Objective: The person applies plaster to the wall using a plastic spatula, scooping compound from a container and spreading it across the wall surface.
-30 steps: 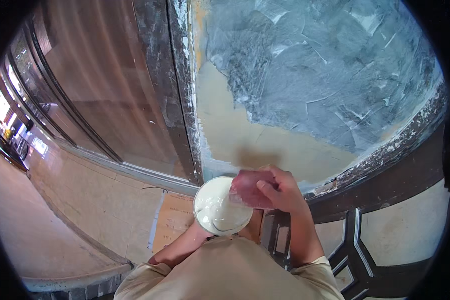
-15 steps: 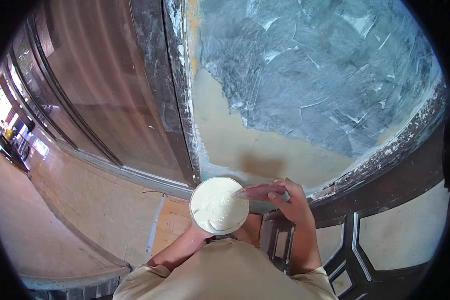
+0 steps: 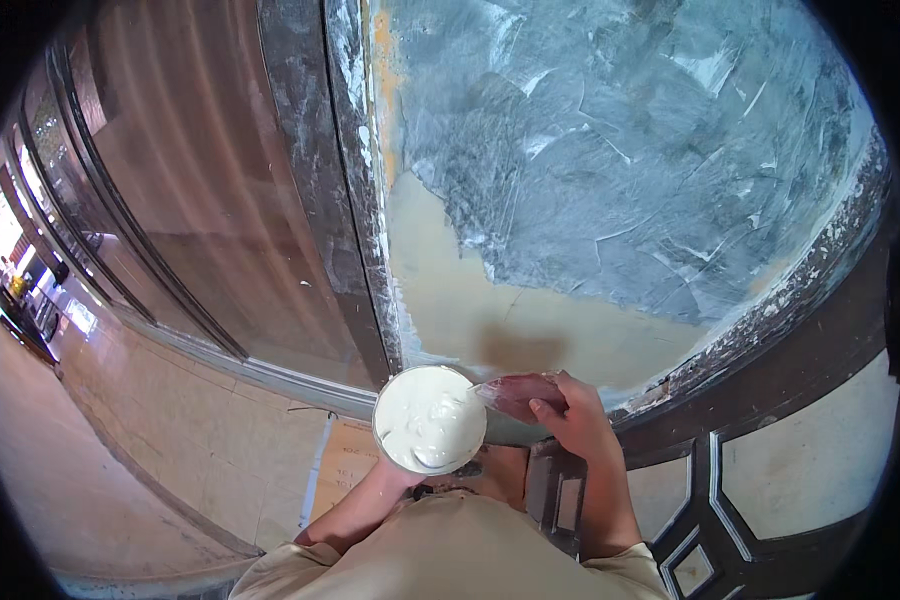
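A round tub (image 3: 377,430) filled with thick white paste (image 3: 435,415) is held in front of my body. My left hand (image 3: 400,474) grips it from below on its near side, the fingers mostly hidden under it. In my right hand (image 3: 578,420) is a flat, dark reddish spreader (image 3: 522,396), the fingers wrapped round its right end. Its white-smeared left tip is at the tub's right rim, by the paste. Beyond both hands stands a wall panel (image 3: 610,150), blue-grey and streaked above, with a smooth beige patch (image 3: 450,290) along its lower part.
A scuffed dark frame post (image 3: 340,170) borders the panel, with brown sliding glass (image 3: 210,200) to its left. Tan flooring (image 3: 220,430) and a printed cardboard sheet (image 3: 345,455) lie at lower left. Dark panelled woodwork (image 3: 710,490) stands at right.
The tub has shifted slightly down and to the left in view. My right hand and the spreader are a little lower, with the spreader's broad face showing more.
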### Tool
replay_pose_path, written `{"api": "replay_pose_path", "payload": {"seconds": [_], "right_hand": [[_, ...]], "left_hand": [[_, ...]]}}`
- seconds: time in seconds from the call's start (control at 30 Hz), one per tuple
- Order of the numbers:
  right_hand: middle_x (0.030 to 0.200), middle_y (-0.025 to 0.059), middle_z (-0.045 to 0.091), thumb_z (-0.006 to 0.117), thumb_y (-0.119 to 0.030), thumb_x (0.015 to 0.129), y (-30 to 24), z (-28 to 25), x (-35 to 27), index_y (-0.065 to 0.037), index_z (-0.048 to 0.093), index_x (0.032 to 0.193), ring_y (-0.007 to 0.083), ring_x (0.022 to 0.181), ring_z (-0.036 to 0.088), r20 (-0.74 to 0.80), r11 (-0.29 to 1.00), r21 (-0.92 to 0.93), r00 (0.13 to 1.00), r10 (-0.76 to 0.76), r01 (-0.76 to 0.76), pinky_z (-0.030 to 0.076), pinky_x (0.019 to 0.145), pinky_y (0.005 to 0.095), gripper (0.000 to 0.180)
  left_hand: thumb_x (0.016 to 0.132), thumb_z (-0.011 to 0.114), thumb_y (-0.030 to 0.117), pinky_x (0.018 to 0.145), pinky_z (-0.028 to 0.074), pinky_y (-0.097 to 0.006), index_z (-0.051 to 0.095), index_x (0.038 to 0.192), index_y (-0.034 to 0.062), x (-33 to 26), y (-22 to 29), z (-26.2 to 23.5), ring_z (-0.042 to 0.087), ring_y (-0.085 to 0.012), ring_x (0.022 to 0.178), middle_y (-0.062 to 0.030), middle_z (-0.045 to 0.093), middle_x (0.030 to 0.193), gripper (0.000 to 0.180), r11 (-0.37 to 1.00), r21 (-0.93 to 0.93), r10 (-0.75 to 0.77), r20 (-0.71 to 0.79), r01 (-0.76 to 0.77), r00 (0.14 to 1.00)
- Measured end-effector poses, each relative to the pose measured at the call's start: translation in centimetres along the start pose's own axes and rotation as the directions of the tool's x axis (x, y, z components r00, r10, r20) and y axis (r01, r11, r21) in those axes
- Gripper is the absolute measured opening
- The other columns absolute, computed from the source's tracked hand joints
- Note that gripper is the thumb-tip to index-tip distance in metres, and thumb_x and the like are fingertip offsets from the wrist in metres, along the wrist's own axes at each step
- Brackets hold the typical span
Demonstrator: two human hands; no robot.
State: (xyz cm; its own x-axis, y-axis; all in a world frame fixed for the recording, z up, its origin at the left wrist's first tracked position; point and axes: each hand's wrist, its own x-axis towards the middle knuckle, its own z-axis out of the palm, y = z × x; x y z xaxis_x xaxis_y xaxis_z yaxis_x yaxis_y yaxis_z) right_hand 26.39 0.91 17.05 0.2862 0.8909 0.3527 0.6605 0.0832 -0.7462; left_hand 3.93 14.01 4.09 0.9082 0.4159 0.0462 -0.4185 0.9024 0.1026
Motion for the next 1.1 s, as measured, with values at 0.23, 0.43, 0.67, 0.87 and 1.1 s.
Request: {"api": "replay_pose_path", "payload": {"seconds": [0.23,0.43,0.67,0.87,1.1], "right_hand": [[0.089,0.0194,0.065,0.067,-0.008,0.087,1.1,0.8,1.5,0.003,0.061,0.106,0.0306,0.077,0.065,-0.097,0.996,-0.040,0.992,0.081,-0.086,0.050,0.066,0.0369,0.024],[0.084,0.0076,0.068,0.065,-0.006,0.091,0.4,1.6,5.5,0.001,0.063,0.099,0.0109,0.079,0.062,-0.321,0.936,0.343,0.927,0.196,-0.079,0.049,0.066,0.0251,0.011],[0.071,0.0125,0.061,0.066,-0.019,0.092,-3.6,-0.1,10.4,0.000,0.062,0.098,0.0187,0.060,0.057,-0.302,0.992,-0.121,0.951,-0.062,0.026,0.044,0.056,0.0334,0.020],[0.076,0.0155,0.062,0.065,-0.017,0.091,-6.3,0.3,12.6,0.000,0.063,0.102,0.0233,0.064,0.061,-0.576,0.985,-0.118,0.799,-0.173,0.128,0.047,0.060,0.0332,0.020],[0.079,0.0129,0.064,0.064,-0.016,0.092,-6.8,-0.3,12.6,-0.002,0.063,0.103,0.0226,0.067,0.063,-0.477,0.954,-0.279,0.846,-0.238,0.111,0.049,0.063,0.0329,0.018]], "left_hand": [[0.101,0.041,0.045,0.107,0.044,-0.050,0.036,0.148,0.0125,-1.5,1.9,-2.8,0.049,-0.0295,0.131,-0.0115,0.046,0.147,0.057,1.000,-0.008,-0.016,-0.042,0.016,0.999],[0.100,0.051,0.035,0.107,0.045,-0.047,0.035,0.148,0.0114,-2.4,2.6,-2.9,0.050,-0.0266,0.131,-0.0111,0.045,0.147,0.056,0.860,0.492,0.151,0.002,-0.133,0.989],[0.096,0.061,0.024,0.104,0.048,-0.044,0.036,0.147,0.0112,-3.4,3.8,-4.0,0.052,-0.0231,0.127,-0.0100,0.047,0.144,0.058,0.798,0.570,0.213,0.037,-0.196,0.976],[0.096,0.062,0.027,0.099,0.051,-0.040,0.039,0.145,0.0102,-2.7,5.5,-5.3,0.055,-0.0205,0.123,-0.0094,0.053,0.138,0.056,0.745,0.662,0.225,-0.128,-0.085,0.966],[0.093,0.068,0.021,0.099,0.051,-0.039,0.040,0.144,0.0096,-2.9,6.5,-1.2,0.055,-0.0199,0.122,-0.0094,0.053,0.137,0.059,0.512,0.848,0.234,0.018,-0.139,0.972]]}}
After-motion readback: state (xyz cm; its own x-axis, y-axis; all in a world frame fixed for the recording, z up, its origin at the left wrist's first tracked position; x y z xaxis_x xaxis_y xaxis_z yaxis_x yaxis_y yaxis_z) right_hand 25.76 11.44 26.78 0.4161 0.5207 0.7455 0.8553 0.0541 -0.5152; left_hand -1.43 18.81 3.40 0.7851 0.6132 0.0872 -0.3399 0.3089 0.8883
